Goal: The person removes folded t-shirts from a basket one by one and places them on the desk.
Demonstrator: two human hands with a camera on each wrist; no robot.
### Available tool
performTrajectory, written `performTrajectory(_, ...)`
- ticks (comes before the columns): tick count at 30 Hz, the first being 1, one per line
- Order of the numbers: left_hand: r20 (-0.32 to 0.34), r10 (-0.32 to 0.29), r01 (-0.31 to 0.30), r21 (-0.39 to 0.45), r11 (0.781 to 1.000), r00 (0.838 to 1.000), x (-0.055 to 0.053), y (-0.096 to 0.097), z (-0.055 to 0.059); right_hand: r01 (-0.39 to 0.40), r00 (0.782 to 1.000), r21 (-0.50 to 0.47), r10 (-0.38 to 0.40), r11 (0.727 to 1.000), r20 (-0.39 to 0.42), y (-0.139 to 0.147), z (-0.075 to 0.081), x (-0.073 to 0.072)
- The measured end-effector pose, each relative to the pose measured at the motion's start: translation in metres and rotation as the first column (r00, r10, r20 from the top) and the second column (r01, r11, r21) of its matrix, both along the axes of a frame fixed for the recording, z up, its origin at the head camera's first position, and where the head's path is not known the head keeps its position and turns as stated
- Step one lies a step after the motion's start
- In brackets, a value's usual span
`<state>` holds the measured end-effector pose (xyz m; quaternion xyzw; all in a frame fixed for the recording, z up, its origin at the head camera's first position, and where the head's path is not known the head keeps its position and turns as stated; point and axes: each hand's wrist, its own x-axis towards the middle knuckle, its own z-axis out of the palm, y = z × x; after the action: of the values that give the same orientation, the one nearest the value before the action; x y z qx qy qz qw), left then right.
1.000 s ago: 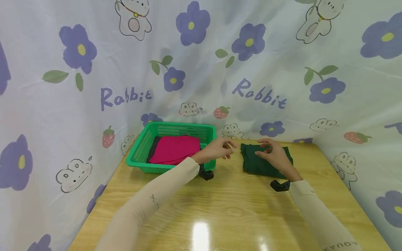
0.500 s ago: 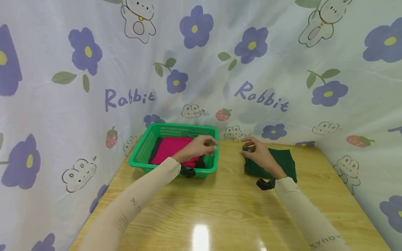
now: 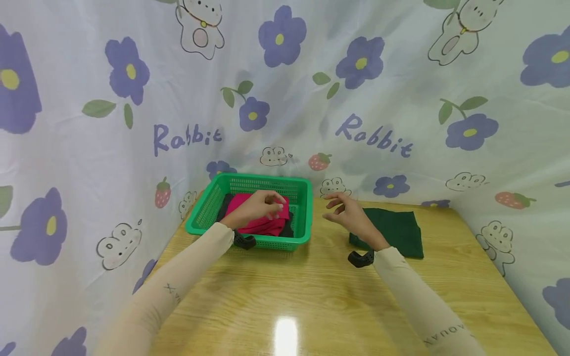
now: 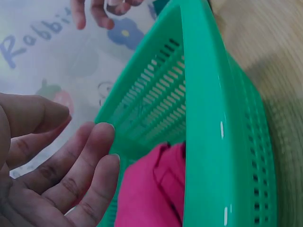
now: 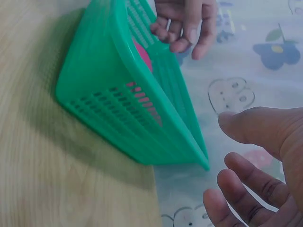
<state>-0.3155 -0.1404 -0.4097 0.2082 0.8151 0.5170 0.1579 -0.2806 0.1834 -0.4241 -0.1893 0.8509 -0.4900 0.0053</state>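
My left hand (image 3: pixel 256 210) hovers over the green plastic basket (image 3: pixel 304 217), fingers loosely bent and holding nothing. Beneath it lies folded pink cloth (image 3: pixel 267 227), with dark cloth (image 3: pixel 290 223) showing at its edge. In the left wrist view the pink cloth (image 4: pixel 151 194) sits low inside the basket wall, below the fingertips. My right hand (image 3: pixel 349 217) is raised between the basket and a folded dark green cloth (image 3: pixel 398 232); its thumb and fingers are spread apart with nothing between them. The right wrist view has the basket's side (image 5: pixel 118 113) beyond that hand.
Everything stands on a light wooden table (image 3: pixel 285 291). A white curtain (image 3: pixel 294 94) printed with flowers and rabbits rises behind the table and along both sides. The dark green cloth lies flat near the back right.
Both hands have moved left. The left hand has gone from the basket's right edge to above the pink cloth; the right has left its place over the green cloth for the basket's side.
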Motion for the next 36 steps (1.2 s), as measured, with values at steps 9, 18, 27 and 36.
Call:
performTrajectory(9, -0.022, 0.062, -0.062, -0.039, 0.997, 0.998, -0.006, -0.031, -0.001, -0.064, 0.998, -0.013, 0.064, 0.998, 0.004, -0.033, -0.003, -0.004)
performTrajectory(18, -0.006, 0.136, -0.136, -0.081, 0.987, 0.991, -0.016, -0.058, -0.005, -0.096, 0.995, -0.035, 0.096, 0.995, 0.014, -0.063, -0.002, -0.009)
performTrajectory(27, -0.028, 0.199, -0.200, -0.171, 0.965, 0.980, -0.020, -0.081, -0.003, -0.108, 0.993, -0.038, 0.109, 0.993, 0.036, -0.092, -0.005, -0.010)
performTrajectory(36, 0.016, 0.258, -0.247, -0.234, 0.940, 0.966, -0.026, -0.097, -0.009, -0.078, 0.990, -0.024, 0.080, 0.997, 0.114, -0.123, -0.013, -0.014)
